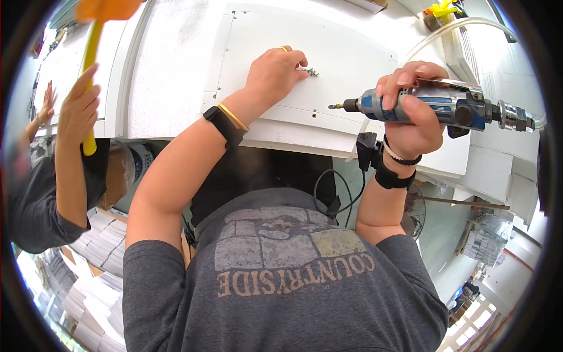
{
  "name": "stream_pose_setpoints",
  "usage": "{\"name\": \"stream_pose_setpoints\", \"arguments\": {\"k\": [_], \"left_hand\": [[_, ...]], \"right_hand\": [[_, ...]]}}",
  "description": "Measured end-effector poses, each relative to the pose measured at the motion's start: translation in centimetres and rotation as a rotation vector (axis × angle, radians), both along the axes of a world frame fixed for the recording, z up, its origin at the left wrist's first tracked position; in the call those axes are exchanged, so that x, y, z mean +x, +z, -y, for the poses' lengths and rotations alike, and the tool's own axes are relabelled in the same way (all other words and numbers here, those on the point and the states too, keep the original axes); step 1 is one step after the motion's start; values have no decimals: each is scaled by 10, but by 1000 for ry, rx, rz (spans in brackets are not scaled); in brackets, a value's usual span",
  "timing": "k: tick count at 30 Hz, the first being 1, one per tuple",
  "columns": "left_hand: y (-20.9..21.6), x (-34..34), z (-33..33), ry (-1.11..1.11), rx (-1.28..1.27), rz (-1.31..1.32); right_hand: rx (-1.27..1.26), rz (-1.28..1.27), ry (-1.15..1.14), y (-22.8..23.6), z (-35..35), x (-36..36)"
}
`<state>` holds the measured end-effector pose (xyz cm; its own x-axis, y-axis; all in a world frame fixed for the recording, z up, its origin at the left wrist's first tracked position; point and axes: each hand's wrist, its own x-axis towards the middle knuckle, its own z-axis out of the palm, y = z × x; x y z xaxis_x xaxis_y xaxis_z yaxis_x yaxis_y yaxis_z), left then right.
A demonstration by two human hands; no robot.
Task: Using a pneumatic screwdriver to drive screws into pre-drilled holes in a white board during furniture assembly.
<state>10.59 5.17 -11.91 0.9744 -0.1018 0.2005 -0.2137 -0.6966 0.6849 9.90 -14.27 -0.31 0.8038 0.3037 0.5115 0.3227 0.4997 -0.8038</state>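
Note:
My right hand (pixel 413 105) is wrapped round a blue and grey air screwdriver (pixel 431 108). Its bit (pixel 335 107) points left, above the near part of a white panel (pixel 346 64). Over the middle of that panel, my left hand (pixel 275 73) has its fingers curled, with thumb and forefinger together at a small cluster of dark metal screws (pixel 311 73). Whether some of these screws rest on the panel cannot be made out. Small fasteners or holes dot the panel's edges, with one hole (pixel 314 115) below the bit.
A clear hose (pixel 463 22) curves from the screwdriver's back end. At the left, another person's hand (pixel 79 108) holds an orange-headed mallet (pixel 94 53) with a yellow handle. Stacked flat pieces (pixel 97 240) stand below left. A black cable (pixel 334 176) hangs by my right wrist.

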Motion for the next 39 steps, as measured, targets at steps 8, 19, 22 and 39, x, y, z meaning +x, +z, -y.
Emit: {"name": "stream_pose_setpoints", "arguments": {"k": [8,19,22,39], "left_hand": [[6,-10,-5,69,93,3],[39,-103,-41,280,-1657,-748],[33,-111,-47,290,-1813,-776],[28,-117,-58,143,-2036,-661]], "right_hand": [[34,-24,62,-5,-12,-4],[154,59,115,-6,-70,-32],[140,98,127,-5,-82,-35],[76,179,147,-8,-105,-32]]}}
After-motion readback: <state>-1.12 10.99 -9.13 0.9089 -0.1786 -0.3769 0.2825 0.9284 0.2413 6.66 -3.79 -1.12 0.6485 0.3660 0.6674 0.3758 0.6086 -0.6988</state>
